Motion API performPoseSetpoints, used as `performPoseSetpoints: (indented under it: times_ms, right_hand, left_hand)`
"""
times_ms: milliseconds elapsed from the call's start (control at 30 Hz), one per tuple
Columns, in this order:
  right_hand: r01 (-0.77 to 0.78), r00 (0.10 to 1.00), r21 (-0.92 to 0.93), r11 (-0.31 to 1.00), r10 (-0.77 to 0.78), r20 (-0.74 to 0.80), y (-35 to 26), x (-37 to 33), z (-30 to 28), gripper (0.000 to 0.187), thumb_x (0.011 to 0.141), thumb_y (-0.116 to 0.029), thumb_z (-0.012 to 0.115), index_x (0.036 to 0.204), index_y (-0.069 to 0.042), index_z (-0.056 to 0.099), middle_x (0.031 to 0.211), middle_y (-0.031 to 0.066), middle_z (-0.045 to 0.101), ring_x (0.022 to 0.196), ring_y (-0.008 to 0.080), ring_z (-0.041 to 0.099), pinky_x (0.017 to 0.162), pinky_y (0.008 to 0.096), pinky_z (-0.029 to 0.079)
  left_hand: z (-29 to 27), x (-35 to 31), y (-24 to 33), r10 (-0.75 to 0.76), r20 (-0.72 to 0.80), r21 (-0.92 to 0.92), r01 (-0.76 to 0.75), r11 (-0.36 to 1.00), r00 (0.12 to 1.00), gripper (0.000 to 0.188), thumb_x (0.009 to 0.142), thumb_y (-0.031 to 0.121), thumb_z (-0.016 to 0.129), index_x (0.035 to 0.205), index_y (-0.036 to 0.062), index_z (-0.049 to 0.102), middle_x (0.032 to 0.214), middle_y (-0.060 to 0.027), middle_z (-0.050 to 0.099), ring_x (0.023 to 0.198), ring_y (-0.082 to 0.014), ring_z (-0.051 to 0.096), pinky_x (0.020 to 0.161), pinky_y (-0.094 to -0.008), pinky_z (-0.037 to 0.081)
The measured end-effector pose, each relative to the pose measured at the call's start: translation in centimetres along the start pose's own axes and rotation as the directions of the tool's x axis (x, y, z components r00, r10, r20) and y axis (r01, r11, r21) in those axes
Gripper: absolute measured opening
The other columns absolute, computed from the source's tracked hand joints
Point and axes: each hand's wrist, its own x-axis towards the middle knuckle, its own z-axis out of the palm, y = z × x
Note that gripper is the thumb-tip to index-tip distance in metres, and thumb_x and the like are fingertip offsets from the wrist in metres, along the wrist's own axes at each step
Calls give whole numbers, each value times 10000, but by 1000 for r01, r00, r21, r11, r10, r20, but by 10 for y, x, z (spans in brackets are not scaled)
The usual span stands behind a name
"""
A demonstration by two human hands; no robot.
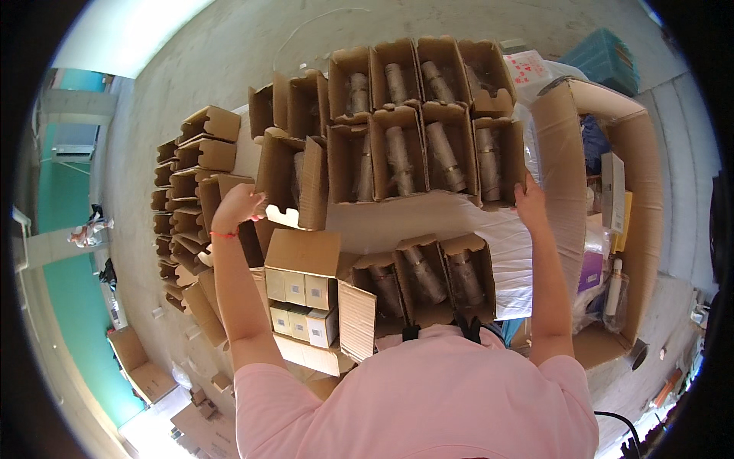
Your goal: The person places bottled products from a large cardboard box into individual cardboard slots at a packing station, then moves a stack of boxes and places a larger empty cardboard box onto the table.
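My left hand point(241, 205), a red string round its wrist, has its fingers curled at the near left edge of an open cardboard box point(279, 172). A wrapped cylinder partly shows inside that box. Over on the right, my right hand point(530, 200) grips the outer wall of another open cardboard box point(514, 157), its fingers partly hidden. In this box lies a cylinder point(488, 164) in clear wrap. Between my hands stand two rows of similar boxes, several holding wrapped cylinders point(399, 161). They rest on a white-covered surface point(382, 226).
Nearer me are three boxes with wrapped cylinders point(420, 275) and an open carton point(304, 252) of small cream boxes. Stacked brown boxes point(200, 157) stand at the left. A large carton point(558, 145) at the right holds mixed packages and a bottle point(614, 287). Behind it sits a teal crate point(604, 61).
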Motion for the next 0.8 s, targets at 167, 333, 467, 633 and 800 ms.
performPoseSetpoints:
  times_ms: [167,333,467,633,800]
  right_hand:
    - [-6,1000,61,998,6,8,15,3,1,411,866,-84,456,1276,-65,442,760,189,591,550,250,606,482,358,513]
    - [-43,999,85,995,42,11,0,4,0,398,868,-98,463,1264,-55,453,763,187,587,546,249,598,476,355,513]
    - [-46,999,60,997,47,-12,14,15,6,401,869,-103,471,1267,-59,456,760,186,579,540,246,590,467,348,502]
    - [-64,996,-2,998,64,65,-13,13,-1,404,878,-139,488,1273,-61,458,912,212,603,737,266,623,641,349,505]
    - [-36,998,145,989,29,48,-6,-2,-3,491,872,-260,554,1294,-41,433,1116,219,581,961,279,598,852,339,446]
  left_hand:
    - [44,17,-11,-51,-56,-379,26,925,997,279,890,168,536,775,-85,562,632,-67,453,568,-197,604,489,-312,537]
    - [66,37,-23,-6,-113,-384,-39,922,994,251,891,157,523,873,-90,565,670,-71,468,606,-168,543,539,-327,572]
    - [74,45,8,-11,-122,-505,-53,862,992,262,898,170,512,890,-86,565,646,-75,468,563,-189,555,530,-338,562]
    - [78,67,2,-58,-65,-402,27,915,996,282,901,199,501,962,-70,564,709,-104,556,534,-207,594,519,-322,528]
    - [78,31,31,-18,-188,-1,18,1000,982,439,873,311,522,1150,-29,527,909,-205,634,710,-278,654,665,-363,503]
